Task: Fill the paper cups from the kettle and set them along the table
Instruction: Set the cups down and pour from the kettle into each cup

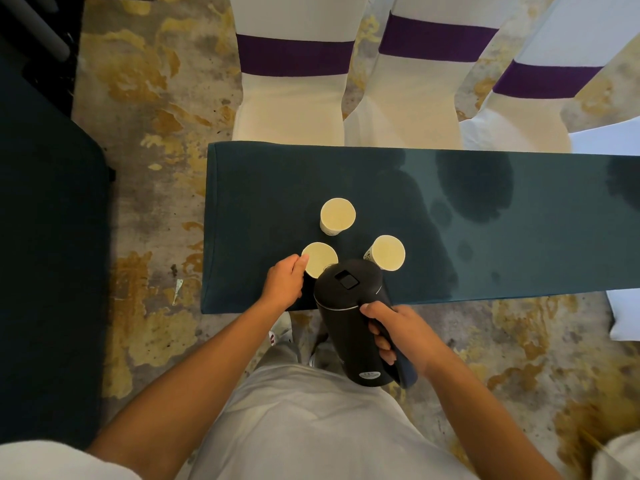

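Observation:
Three paper cups stand near the left end of a dark teal table (519, 271). The far cup (337, 214) and the right cup (388, 252) stand free. My left hand (282, 282) grips the side of the near cup (318, 259). My right hand (391, 329) holds the handle of a black kettle (349, 306), which is tipped forward with its top over the near cup's rim. The kettle hides the spout and part of that cup. I cannot see any water stream.
Dark wet patches (474, 188) mark the tablecloth to the right of the cups. Three white-covered chairs with purple bands (294, 55) stand behind the table. Another dark table (45, 237) lies to the left across a patterned carpet.

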The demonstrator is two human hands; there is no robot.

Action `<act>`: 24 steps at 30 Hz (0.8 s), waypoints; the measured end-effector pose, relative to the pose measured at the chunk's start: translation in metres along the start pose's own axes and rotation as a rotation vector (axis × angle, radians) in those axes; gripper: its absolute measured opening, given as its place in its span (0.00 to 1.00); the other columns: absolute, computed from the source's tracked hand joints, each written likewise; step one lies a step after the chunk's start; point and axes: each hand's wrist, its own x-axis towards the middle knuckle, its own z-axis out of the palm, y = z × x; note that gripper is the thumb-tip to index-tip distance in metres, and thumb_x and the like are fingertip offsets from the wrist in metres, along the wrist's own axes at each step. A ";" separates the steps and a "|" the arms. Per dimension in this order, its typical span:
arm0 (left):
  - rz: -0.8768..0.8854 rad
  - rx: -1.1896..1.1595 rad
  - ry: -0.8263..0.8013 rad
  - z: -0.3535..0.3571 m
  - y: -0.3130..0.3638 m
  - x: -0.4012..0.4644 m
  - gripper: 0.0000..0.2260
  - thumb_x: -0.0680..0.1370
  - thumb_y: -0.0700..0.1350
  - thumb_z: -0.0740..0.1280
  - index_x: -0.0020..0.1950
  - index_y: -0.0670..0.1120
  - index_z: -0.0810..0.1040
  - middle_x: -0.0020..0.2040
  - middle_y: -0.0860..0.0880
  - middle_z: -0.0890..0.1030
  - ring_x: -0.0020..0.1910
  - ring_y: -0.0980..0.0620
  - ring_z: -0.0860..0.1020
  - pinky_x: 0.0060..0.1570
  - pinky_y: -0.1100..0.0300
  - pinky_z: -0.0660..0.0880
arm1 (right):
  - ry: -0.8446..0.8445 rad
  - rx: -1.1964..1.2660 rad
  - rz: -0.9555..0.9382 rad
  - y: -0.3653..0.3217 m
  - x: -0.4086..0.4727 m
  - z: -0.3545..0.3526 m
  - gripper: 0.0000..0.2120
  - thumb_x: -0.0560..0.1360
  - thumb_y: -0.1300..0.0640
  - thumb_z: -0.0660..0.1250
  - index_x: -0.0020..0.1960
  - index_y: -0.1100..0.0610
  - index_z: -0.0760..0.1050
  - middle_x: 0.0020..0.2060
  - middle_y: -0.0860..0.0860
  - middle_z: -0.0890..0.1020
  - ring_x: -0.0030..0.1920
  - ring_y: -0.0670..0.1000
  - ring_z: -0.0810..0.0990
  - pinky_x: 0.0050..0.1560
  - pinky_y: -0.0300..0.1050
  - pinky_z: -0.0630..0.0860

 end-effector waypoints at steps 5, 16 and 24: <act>0.001 0.000 -0.008 0.001 -0.002 0.002 0.18 0.85 0.52 0.57 0.41 0.42 0.72 0.37 0.42 0.74 0.36 0.45 0.72 0.38 0.49 0.73 | 0.015 -0.038 -0.006 -0.003 -0.001 0.000 0.22 0.77 0.44 0.68 0.28 0.54 0.71 0.26 0.54 0.72 0.24 0.50 0.68 0.27 0.41 0.67; -0.008 -0.066 -0.021 0.000 -0.005 0.003 0.18 0.85 0.52 0.59 0.40 0.43 0.72 0.35 0.44 0.73 0.34 0.47 0.71 0.36 0.51 0.73 | 0.014 -0.084 -0.077 0.005 -0.007 0.000 0.22 0.79 0.46 0.67 0.29 0.54 0.71 0.25 0.54 0.73 0.25 0.50 0.69 0.30 0.41 0.68; -0.111 -0.242 0.013 -0.002 -0.017 -0.001 0.25 0.83 0.61 0.56 0.34 0.45 0.69 0.27 0.46 0.69 0.24 0.51 0.68 0.30 0.59 0.67 | -0.021 0.025 -0.201 0.004 -0.022 0.004 0.19 0.73 0.45 0.65 0.28 0.53 0.68 0.25 0.55 0.70 0.25 0.53 0.66 0.30 0.46 0.64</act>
